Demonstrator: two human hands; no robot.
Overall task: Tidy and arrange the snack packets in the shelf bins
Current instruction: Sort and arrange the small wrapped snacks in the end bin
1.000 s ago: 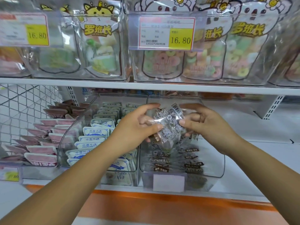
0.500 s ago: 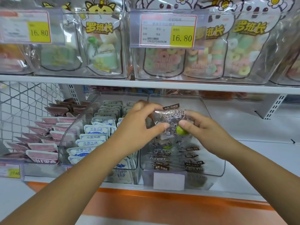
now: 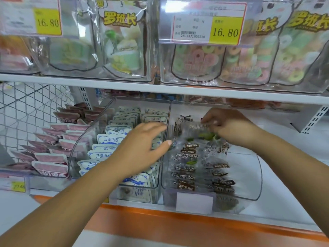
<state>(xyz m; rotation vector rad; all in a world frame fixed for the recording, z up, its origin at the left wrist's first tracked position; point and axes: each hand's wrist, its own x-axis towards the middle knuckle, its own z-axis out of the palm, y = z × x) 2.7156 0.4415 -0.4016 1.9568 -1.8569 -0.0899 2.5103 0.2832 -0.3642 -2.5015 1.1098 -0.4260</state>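
While the right hand pinches a clear plum packet at the rear of the centre-right bin, seat it upright behind the rows. Left hand hovers open, empty, centre frame; use it to square the stack.

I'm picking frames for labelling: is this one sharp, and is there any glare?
Head view: right hand and the clear packet it pinches are motion-blurred; left hand slightly soft; price tag readable; glare streaks on the upper clear bins; wide-angle bending at the edges.
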